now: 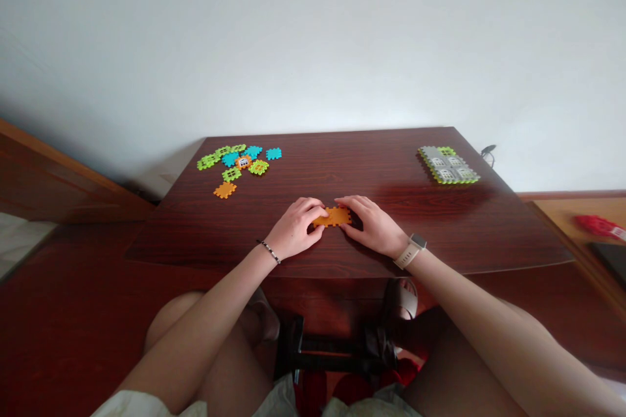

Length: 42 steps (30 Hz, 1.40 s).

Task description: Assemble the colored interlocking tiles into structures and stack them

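Observation:
Flat orange toothed tiles (333,216), joined side by side, lie on the dark wooden table (440,234) near its front edge. My left hand (295,229), with a bead bracelet at the wrist, has its fingers curled onto the left end of the tiles. My right hand (372,225), with a pale watch on the wrist, pinches their right end. Both hands rest on the tabletop.
A loose pile of green, blue and orange tiles (238,161) lies at the table's back left. A grey square panel with green edging (448,165) sits at the back right. A red object (600,227) lies on a lower surface to the right. My knees are under the table.

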Each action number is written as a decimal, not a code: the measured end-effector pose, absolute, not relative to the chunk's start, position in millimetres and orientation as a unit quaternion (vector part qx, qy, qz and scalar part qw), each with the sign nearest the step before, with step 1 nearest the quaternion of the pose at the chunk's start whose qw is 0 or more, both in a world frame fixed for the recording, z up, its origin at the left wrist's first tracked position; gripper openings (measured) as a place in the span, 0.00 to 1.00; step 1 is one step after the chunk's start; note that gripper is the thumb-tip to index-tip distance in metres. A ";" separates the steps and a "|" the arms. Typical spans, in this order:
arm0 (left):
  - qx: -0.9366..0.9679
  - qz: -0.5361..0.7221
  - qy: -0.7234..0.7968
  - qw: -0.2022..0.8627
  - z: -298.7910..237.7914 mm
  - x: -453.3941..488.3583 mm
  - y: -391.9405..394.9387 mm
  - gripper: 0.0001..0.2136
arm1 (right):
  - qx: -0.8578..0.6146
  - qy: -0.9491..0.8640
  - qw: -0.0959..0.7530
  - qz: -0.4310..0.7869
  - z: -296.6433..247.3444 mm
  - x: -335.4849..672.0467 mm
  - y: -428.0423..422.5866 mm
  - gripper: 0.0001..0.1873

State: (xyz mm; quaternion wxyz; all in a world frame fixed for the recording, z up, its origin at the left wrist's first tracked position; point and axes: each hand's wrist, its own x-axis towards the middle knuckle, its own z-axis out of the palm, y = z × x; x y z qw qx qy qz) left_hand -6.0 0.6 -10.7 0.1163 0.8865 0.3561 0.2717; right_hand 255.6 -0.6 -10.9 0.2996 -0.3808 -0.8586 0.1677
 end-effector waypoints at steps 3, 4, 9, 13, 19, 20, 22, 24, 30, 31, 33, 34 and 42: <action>0.887 0.267 0.359 0.113 -10.5 -5.6 0.4 0.11 | -0.379 -0.859 0.303 0.166 -11.9 255.4 -0.2 0.28; 0.888 0.265 0.359 0.111 -10.0 -5.5 0.3 0.11 | -0.378 -0.859 0.304 0.166 -12.3 255.4 0.0 0.28; 0.895 0.250 0.360 0.088 -6.5 -3.7 -0.6 0.10 | -0.376 -0.859 0.305 0.168 -13.4 255.6 0.5 0.29; 0.905 0.229 0.354 0.054 -5.8 -1.2 -2.0 0.10 | -0.382 -0.857 0.301 0.171 -12.3 256.0 -0.1 0.29; 0.899 0.239 0.363 0.059 -7.1 0.0 -3.7 0.10 | -0.387 -0.852 0.304 0.177 -11.6 255.8 -0.1 0.29; 0.897 0.243 0.363 0.066 -7.3 -0.1 -3.7 0.12 | -0.389 -0.850 0.306 0.179 -11.8 255.7 0.2 0.30; 0.892 0.255 0.365 0.081 -7.9 -0.7 -3.0 0.16 | -0.393 -0.846 0.311 0.183 -12.1 255.8 0.7 0.30; 0.882 0.275 0.371 0.099 -9.2 -2.0 -1.4 0.20 | -0.393 -0.842 0.316 0.193 -11.6 256.1 0.5 0.31; 0.815 0.332 0.412 0.239 -12.5 -8.4 4.9 0.22 | -0.349 -0.854 0.323 0.212 -6.1 256.4 -6.1 0.32; 0.804 0.331 0.415 0.269 -12.0 -9.2 5.4 0.21 | -0.339 -0.859 0.321 0.209 -5.5 256.0 -7.2 0.33; 0.789 0.327 0.414 0.315 -10.2 -9.8 5.4 0.19 | -0.321 -0.870 0.316 0.199 -4.7 255.0 -8.8 0.33; 0.783 0.329 0.412 0.329 -9.2 -9.8 5.1 0.18 | -0.315 -0.875 0.314 0.193 -4.5 254.4 -9.2 0.33; 0.771 0.367 0.410 0.321 -3.9 -4.3 2.1 0.15 | -0.322 -0.864 0.332 0.197 -3.2 252.8 -11.5 0.36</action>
